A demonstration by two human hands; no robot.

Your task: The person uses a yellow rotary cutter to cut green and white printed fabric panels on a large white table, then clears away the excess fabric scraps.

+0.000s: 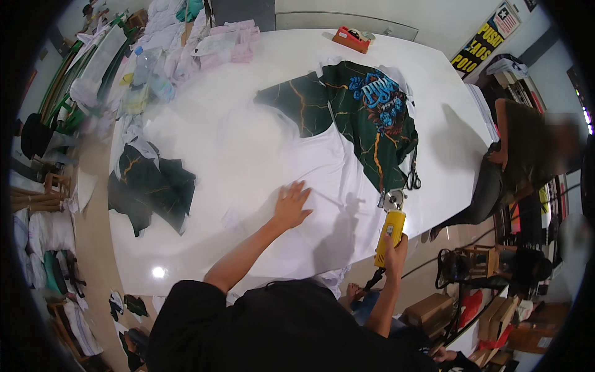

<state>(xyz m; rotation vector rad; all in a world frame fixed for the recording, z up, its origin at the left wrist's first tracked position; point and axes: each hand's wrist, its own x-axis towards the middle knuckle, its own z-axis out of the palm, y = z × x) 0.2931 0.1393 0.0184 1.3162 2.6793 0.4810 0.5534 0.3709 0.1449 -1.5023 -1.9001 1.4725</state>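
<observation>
My right hand is wrapped round the yellow body of an electric rotary fabric cutter. The cutter's round metal head is at the lower tip of a dark green printed fabric piece with orange veins and a blue graphic. I cannot tell whether the blade touches the cloth. White fabric stretches from the green part toward me. My left hand lies on that white cloth or at its left edge, fingers stretched out. Black-handled scissors lie just right of the green cloth.
Another dark green fabric piece lies at the left of the white table. Heaped cloth and a plastic bottle are at the far left. A red tape dispenser stands at the far edge. A person sits at the right.
</observation>
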